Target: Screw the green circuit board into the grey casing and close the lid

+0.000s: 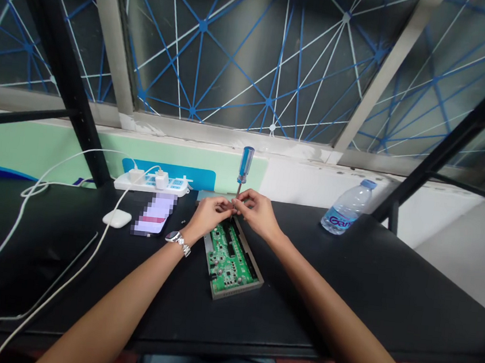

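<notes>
A screwdriver (245,164) with a blue, partly clear handle stands nearly upright in the middle of the head view. My right hand (259,211) pinches its metal shaft. The fingers of my left hand (211,214) are pressed together beside the shaft, and what they hold is hidden. Below both hands lies a green circuit board (230,258) in a shallow grey metal case (237,290), its far part covered by my hands. The screwdriver's tip is hard to make out.
A phone (155,214), a white earbud case (117,218) and a power strip (151,183) with plugged-in chargers are to the left. White cables (101,242) cross a dark tablet (37,275). At right, a water bottle (348,207) stands by the black frame.
</notes>
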`<state>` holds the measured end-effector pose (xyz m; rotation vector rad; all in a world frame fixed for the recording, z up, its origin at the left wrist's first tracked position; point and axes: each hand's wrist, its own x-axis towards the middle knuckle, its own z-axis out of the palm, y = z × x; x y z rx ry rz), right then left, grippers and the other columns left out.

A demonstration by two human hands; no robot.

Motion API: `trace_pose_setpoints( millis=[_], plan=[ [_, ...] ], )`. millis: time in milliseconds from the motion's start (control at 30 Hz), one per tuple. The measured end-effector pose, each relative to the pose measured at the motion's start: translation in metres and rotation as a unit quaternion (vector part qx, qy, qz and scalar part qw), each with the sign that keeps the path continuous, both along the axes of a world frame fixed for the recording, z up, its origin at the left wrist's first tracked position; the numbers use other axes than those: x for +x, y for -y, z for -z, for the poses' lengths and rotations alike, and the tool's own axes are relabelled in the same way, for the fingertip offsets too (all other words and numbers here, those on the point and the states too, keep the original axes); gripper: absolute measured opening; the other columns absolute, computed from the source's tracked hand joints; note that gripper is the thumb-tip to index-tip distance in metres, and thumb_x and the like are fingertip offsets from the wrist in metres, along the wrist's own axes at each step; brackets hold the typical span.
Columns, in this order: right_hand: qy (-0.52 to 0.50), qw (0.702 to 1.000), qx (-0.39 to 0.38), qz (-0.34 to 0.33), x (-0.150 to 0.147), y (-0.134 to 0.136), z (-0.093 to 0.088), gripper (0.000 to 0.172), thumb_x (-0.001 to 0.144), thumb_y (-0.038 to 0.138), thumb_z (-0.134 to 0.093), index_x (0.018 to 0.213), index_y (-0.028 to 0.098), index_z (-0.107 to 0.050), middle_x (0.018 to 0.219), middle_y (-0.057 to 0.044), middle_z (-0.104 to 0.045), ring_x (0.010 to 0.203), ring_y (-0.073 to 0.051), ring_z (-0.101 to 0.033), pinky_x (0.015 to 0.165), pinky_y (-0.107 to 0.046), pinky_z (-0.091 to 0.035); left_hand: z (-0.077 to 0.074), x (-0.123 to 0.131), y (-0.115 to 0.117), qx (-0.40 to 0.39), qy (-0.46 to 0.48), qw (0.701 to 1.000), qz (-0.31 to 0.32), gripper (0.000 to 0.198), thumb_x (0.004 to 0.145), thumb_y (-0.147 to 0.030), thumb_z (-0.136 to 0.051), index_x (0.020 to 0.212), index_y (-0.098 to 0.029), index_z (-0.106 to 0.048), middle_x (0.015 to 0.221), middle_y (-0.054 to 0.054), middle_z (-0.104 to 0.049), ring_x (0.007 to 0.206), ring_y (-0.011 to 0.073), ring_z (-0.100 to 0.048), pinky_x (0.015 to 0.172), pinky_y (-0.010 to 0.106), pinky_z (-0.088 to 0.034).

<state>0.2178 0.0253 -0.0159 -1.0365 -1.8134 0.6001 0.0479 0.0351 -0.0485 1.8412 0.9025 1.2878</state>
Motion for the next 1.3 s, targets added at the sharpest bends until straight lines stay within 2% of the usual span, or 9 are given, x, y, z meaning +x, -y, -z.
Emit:
trace_pose_setpoints(
  millis=[100, 267, 433, 567, 700, 833, 1000, 1300],
  plan=[
    [0.030, 0.999, 0.011, 0.005, 0.001, 0.000, 0.000, 0.012, 0.086, 0.033, -0.059, 0.084, 0.021, -0.060, 0.071, -0.001, -0.069, 0.063, -0.018, -0.068, 0.057, -0.026, -0.050, 0.000, -0.001, 0.000, 0.002, -0.005, 1.000, -0.010, 0.013, 0.077, -0.025, -0.067, 0.080, -0.013, -0.069, 0.077, 0.006, -0.073, 0.073, 0.0185, -0.069, 0.067, 0.026, -0.053],
    [0.035, 0.999, 0.014, 0.019, -0.001, 0.004, 0.001, 0.006, 0.085, 0.026, -0.058, 0.090, 0.023, -0.059, 0.073, -0.001, -0.070, 0.063, -0.017, -0.067, 0.059, -0.027, -0.051, -0.002, -0.005, 0.003, 0.034, -0.069, 0.997, -0.022, 0.015, 0.082, -0.027, -0.062, 0.085, -0.014, -0.069, 0.077, 0.006, -0.074, 0.072, 0.0185, -0.069, 0.066, 0.026, -0.053],
    [-0.083, 0.996, 0.001, -0.017, -0.002, 0.004, 0.002, 0.005, 0.088, 0.025, -0.049, 0.092, 0.023, -0.050, 0.076, 0.001, -0.068, 0.056, -0.013, -0.064, 0.052, -0.023, -0.050, -0.011, -0.009, 0.007, 0.090, -0.133, 0.986, -0.047, 0.017, 0.085, -0.024, -0.055, 0.089, -0.016, -0.069, 0.078, 0.004, -0.074, 0.072, 0.0174, -0.069, 0.069, 0.027, -0.052],
    [-0.229, 0.972, -0.047, -0.022, 0.005, 0.008, 0.004, 0.011, 0.087, 0.031, -0.052, 0.089, 0.024, -0.044, 0.068, 0.003, -0.066, 0.049, -0.013, -0.062, 0.046, -0.023, -0.050, -0.020, -0.015, 0.014, 0.126, -0.192, 0.971, -0.074, 0.021, 0.084, -0.015, -0.050, 0.089, -0.019, -0.070, 0.084, 0.004, -0.074, 0.074, 0.0167, -0.067, 0.070, 0.027, -0.051],
    [-0.304, 0.949, -0.083, -0.024, 0.019, 0.020, 0.012, 0.024, 0.081, 0.031, -0.064, 0.086, 0.023, -0.042, 0.070, 0.001, -0.069, 0.054, -0.015, -0.066, 0.047, -0.025, -0.053, -0.022, -0.020, 0.030, 0.132, -0.230, 0.963, -0.050, 0.029, 0.081, -0.009, -0.047, 0.095, -0.021, -0.069, 0.091, 0.003, -0.073, 0.078, 0.0167, -0.067, 0.067, 0.027, -0.050],
    [-0.345, 0.932, -0.112, -0.012, 0.030, 0.032, 0.022, 0.034, 0.076, 0.029, -0.072, 0.086, 0.024, -0.040, 0.072, 0.001, -0.070, 0.057, -0.018, -0.068, 0.047, -0.028, -0.055, -0.018, -0.026, 0.039, 0.116, -0.257, 0.959, -0.024, 0.017, 0.079, -0.022, -0.062, 0.095, -0.021, -0.068, 0.091, 0.003, -0.071, 0.082, 0.0178, -0.065, 0.072, 0.029, -0.050],
    [-0.390, 0.912, -0.129, -0.012, 0.029, 0.039, 0.027, 0.035, 0.075, 0.026, -0.071, 0.086, 0.024, -0.038, 0.073, 0.000, -0.072, 0.059, -0.018, -0.069, 0.049, -0.029, -0.057, -0.015, -0.030, 0.035, 0.084, -0.259, 0.962, 0.003, 0.014, 0.077, -0.030, -0.069, 0.087, -0.020, -0.070, 0.086, 0.003, -0.069, 0.076, 0.0161, -0.064, 0.070, 0.028, -0.049],
    [-0.423, 0.894, -0.150, -0.014, 0.019, 0.043, 0.029, 0.032, 0.076, 0.024, -0.069, 0.087, 0.025, -0.039, 0.076, 0.000, -0.072, 0.063, -0.020, -0.070, 0.048, -0.029, -0.056, -0.018, -0.027, 0.036, 0.094, -0.247, 0.964, 0.012, 0.017, 0.087, -0.027, -0.057, 0.085, -0.018, -0.071, 0.085, 0.004, -0.069, 0.074, 0.0143, -0.061, 0.067, 0.025, -0.045]
  ],
)
